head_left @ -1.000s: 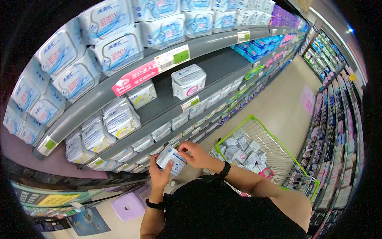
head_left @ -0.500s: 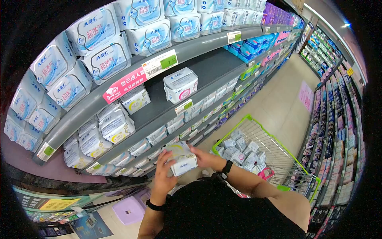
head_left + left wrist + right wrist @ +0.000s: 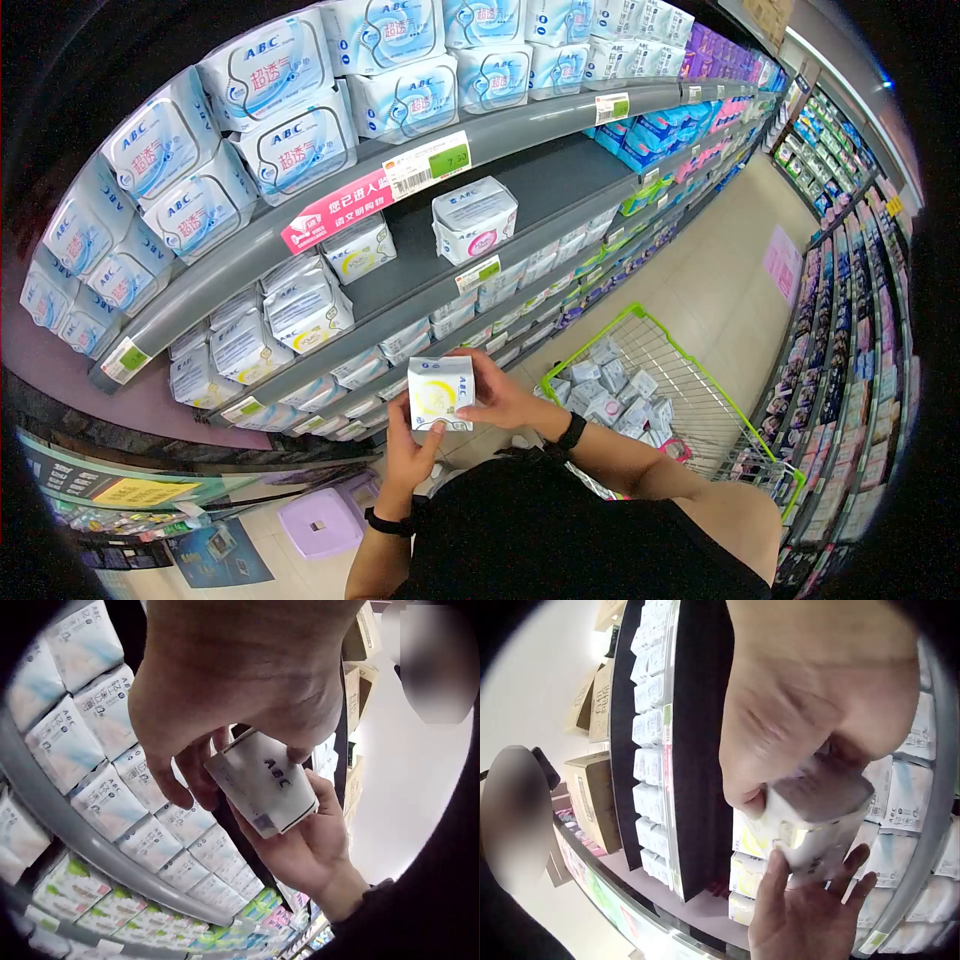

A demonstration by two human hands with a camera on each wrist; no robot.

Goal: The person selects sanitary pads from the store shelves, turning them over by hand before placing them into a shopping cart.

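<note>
Your left hand point(image 3: 408, 452) cups the white pack point(image 3: 440, 393) from below, thumb up its front and fingers curled round the back. Your right hand point(image 3: 497, 395) grips the pack's right side, fingers wrapped over the top edge. You hold it upright at chest height, yellow circle facing you, in front of the grey shelves point(image 3: 420, 265) stocked with similar packs. The green-rimmed cart point(image 3: 640, 330) sits to your right, packs piled inside.
</note>
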